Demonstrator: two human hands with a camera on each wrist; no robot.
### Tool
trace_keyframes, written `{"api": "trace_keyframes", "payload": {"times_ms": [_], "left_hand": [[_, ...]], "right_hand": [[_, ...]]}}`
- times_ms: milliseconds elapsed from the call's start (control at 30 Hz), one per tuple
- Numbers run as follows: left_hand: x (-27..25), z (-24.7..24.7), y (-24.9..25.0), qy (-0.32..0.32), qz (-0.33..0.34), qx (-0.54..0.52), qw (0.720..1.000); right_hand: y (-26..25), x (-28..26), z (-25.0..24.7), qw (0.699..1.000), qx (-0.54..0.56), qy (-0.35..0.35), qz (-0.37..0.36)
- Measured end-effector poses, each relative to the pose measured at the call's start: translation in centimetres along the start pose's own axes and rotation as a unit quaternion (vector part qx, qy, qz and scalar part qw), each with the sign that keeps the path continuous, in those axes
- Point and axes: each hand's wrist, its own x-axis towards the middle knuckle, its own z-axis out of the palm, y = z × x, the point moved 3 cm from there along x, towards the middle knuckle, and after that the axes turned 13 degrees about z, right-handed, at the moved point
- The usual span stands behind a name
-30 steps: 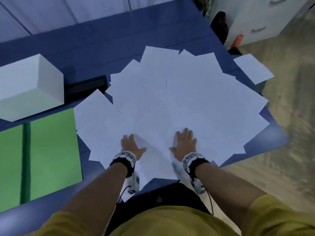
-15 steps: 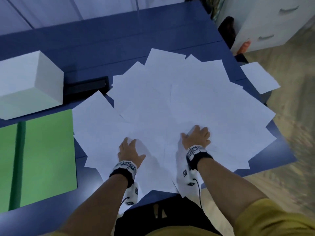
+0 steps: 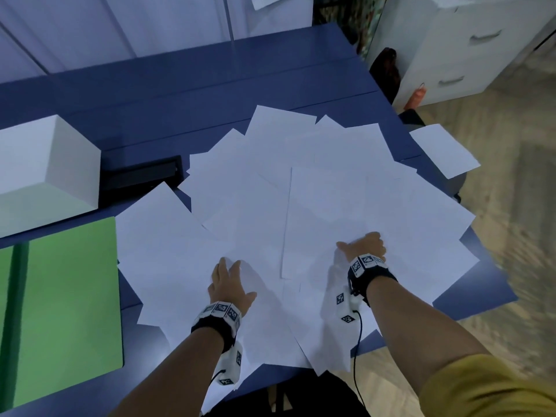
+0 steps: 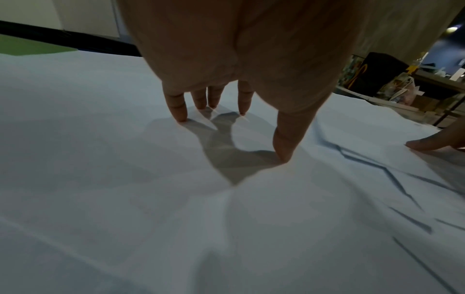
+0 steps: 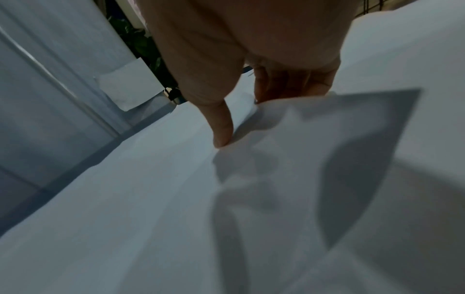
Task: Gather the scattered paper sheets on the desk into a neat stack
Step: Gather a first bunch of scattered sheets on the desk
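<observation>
Dozens of scattered white paper sheets (image 3: 331,188) are lying fanned across the dark blue desk (image 3: 210,85). I am pressing my left hand (image 3: 229,285) flat, fingers spread wide, on the near sheets. My right hand (image 3: 364,246) is curling its fingers, seemingly gathering a sheet's edge, though blur hides the grip. I should be anchoring left while sweeping right inward gently, avoiding creases.

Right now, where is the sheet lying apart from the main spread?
In the head view, the lone sheet overhangs the desk's far right edge, beyond the paper spread.
</observation>
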Motion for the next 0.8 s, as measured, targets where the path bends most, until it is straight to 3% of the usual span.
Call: {"api": "trace_keyframes", "payload": {"times_ms": [233,400,567,667,800], "left_hand": [[1.7,-0.3,2.6,0.029,0.035,-0.131,0.990],[3.2,-2.1,3.6,0.069,0.003,-0.304,0.950],[3.9,-3.4,2.2,0.097,-0.067,-0.361,0.925],[4.0,-3.6,0.9,0.110,-0.089,-0.399,0.906],[3.8,-3.4,-0.9,0.105,-0.093,-0.454,0.880]], "right_hand": [[-0.6,-1.3,0.3,0.976,0.155,-0.098,-0.120],[1.1,-3.2,1.3,0.919,0.230,-0.278,-0.161],[2.6,-4.3,3.3,0.861,0.246,-0.428,-0.122],[2.2,-5.4,2.9,0.832,0.222,-0.490,-0.134],[1.2,-6.1,2.7,0.828,0.111,-0.522,-0.175]]}}
